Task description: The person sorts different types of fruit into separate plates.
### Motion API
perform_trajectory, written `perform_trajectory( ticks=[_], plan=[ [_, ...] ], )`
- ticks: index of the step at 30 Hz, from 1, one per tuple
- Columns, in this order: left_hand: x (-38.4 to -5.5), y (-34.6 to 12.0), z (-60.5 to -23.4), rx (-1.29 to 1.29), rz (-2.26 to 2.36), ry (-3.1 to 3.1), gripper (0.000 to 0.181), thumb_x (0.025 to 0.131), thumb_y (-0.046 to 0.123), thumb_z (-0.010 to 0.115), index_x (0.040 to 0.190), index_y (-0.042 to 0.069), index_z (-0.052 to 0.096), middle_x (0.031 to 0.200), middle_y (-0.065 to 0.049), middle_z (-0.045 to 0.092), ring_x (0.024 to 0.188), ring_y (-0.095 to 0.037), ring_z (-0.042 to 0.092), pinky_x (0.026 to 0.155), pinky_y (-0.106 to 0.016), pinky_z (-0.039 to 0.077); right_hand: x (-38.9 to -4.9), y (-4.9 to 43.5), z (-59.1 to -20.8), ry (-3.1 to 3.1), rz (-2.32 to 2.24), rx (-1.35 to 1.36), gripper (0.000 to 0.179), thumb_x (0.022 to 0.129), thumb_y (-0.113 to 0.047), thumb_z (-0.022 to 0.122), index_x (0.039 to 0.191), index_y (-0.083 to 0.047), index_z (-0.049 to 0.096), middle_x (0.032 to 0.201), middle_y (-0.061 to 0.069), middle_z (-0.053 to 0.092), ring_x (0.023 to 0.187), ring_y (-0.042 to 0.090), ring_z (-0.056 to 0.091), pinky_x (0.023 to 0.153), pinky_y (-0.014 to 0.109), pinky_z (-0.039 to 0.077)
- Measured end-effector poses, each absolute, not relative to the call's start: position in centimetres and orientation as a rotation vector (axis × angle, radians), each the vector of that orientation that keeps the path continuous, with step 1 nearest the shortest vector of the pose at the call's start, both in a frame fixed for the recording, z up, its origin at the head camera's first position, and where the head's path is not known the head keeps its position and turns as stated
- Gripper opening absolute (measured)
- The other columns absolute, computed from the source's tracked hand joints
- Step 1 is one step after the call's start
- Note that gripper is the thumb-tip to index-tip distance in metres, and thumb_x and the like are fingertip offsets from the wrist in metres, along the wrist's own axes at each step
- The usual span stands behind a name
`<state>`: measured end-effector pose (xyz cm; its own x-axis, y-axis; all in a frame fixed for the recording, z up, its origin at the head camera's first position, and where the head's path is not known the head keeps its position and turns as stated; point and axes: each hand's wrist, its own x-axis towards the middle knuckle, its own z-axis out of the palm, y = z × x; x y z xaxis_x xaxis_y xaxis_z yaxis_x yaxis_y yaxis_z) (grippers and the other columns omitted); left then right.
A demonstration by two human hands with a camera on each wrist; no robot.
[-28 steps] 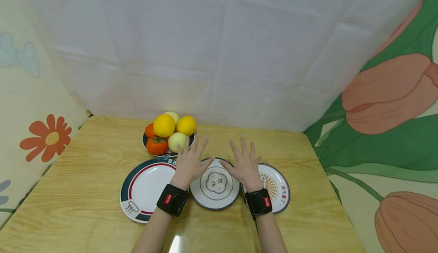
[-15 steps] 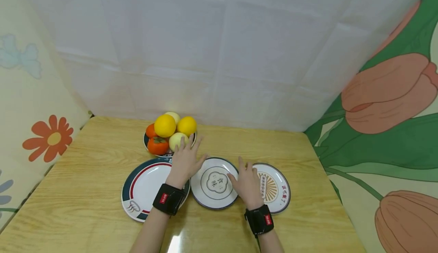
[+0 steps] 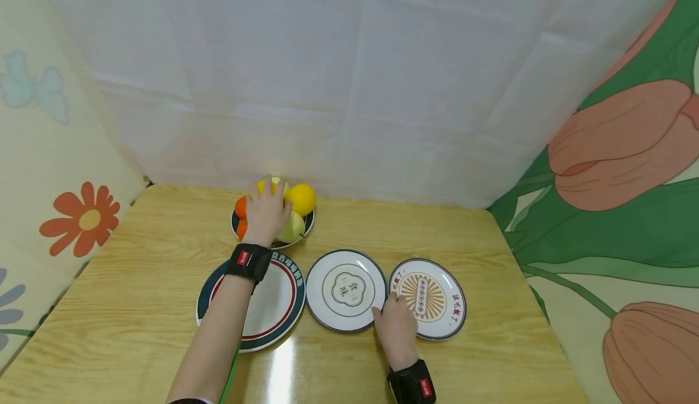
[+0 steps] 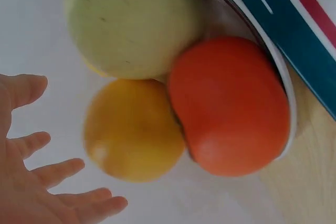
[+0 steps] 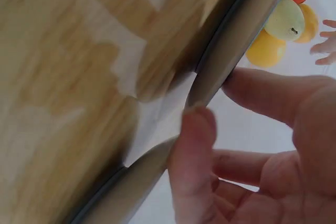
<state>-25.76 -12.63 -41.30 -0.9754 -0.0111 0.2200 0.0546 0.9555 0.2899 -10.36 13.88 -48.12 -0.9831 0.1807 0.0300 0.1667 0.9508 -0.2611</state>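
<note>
My left hand [image 3: 266, 213] is over the fruit bowl [image 3: 309, 223], palm down with fingers spread. In the left wrist view its fingers stand apart from a yellow-orange orange [image 4: 134, 129], which sits beside a persimmon [image 4: 231, 108] and a pale green pear [image 4: 131, 24]. My right hand [image 3: 397, 330] is low at the gap between two small white plates. In the right wrist view the thumb is right at the rim of the middle plate [image 3: 322, 298], and the index fingertip is at the rim of the right plate [image 3: 450, 289]. Its other fingers are loosely bent, with nothing in them.
A large plate [image 3: 297, 295] with a dark green and red rim lies on the left, partly under my left forearm. A second orange [image 3: 302, 199] is at the bowl's right side. White cloth [image 3: 349, 88] hangs behind the wooden table [image 3: 491, 355].
My left hand has moved away from me and left, from over the large plate to over the fruit. My right hand has lowered and come nearer to me, down to the plates' rims.
</note>
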Motion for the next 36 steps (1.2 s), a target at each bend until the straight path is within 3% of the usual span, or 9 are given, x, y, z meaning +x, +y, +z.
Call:
perform_trajectory(
  ticks=[11, 19, 24, 29, 36],
  plan=[
    [-27.3, -14.6, -42.1, 0.039, -0.505, -2.994, 0.063, 0.092, 0.026, 0.059, 0.145, 0.006, 0.031, 0.148, -0.031, 0.024, 0.123, -0.059, 0.035, 0.087, -0.064, 0.046, -10.3, 13.6, -48.2, -3.070, 0.451, -0.305, 0.055, 0.079, -0.025, 0.076, 0.115, 0.012, 0.060, 0.104, 0.027, 0.065, 0.078, 0.034, 0.067, 0.061, 0.041, 0.056],
    [-26.8, -15.0, -41.7, -0.026, -0.560, -2.919, 0.061, 0.090, 0.025, 0.062, 0.142, 0.007, 0.036, 0.144, -0.032, 0.029, 0.119, -0.058, 0.039, 0.084, -0.066, 0.047, -10.5, 13.8, -48.2, -3.075, 0.433, -0.298, 0.055, 0.079, -0.026, 0.076, 0.116, 0.012, 0.060, 0.104, 0.026, 0.065, 0.078, 0.034, 0.067, 0.062, 0.041, 0.055],
    [-24.5, -14.4, -40.6, -0.127, -0.545, -2.830, 0.059, 0.088, 0.027, 0.065, 0.139, 0.010, 0.041, 0.143, -0.030, 0.032, 0.116, -0.055, 0.041, 0.077, -0.064, 0.051, -10.7, 14.0, -48.1, -3.077, 0.418, -0.305, 0.054, 0.079, -0.026, 0.075, 0.115, 0.012, 0.060, 0.104, 0.026, 0.065, 0.078, 0.035, 0.067, 0.062, 0.041, 0.056],
    [-20.8, -13.5, -39.7, -0.292, -0.471, -2.788, 0.058, 0.084, 0.029, 0.070, 0.134, 0.009, 0.048, 0.134, -0.030, 0.039, 0.101, -0.052, 0.050, 0.065, -0.057, 0.055, -10.9, 14.2, -47.9, -3.075, 0.406, -0.284, 0.055, 0.080, -0.026, 0.075, 0.116, 0.012, 0.059, 0.105, 0.026, 0.065, 0.078, 0.035, 0.067, 0.062, 0.041, 0.056],
    [-16.4, -13.2, -41.8, -0.404, -0.388, -2.848, 0.058, 0.077, 0.030, 0.077, 0.126, 0.012, 0.054, 0.128, -0.026, 0.045, 0.096, -0.047, 0.053, 0.056, -0.050, 0.055, -10.6, 14.0, -47.9, -3.109, 0.430, -0.285, 0.054, 0.081, -0.026, 0.074, 0.117, 0.012, 0.059, 0.108, 0.027, 0.064, 0.081, 0.035, 0.067, 0.063, 0.041, 0.056]
  ],
)
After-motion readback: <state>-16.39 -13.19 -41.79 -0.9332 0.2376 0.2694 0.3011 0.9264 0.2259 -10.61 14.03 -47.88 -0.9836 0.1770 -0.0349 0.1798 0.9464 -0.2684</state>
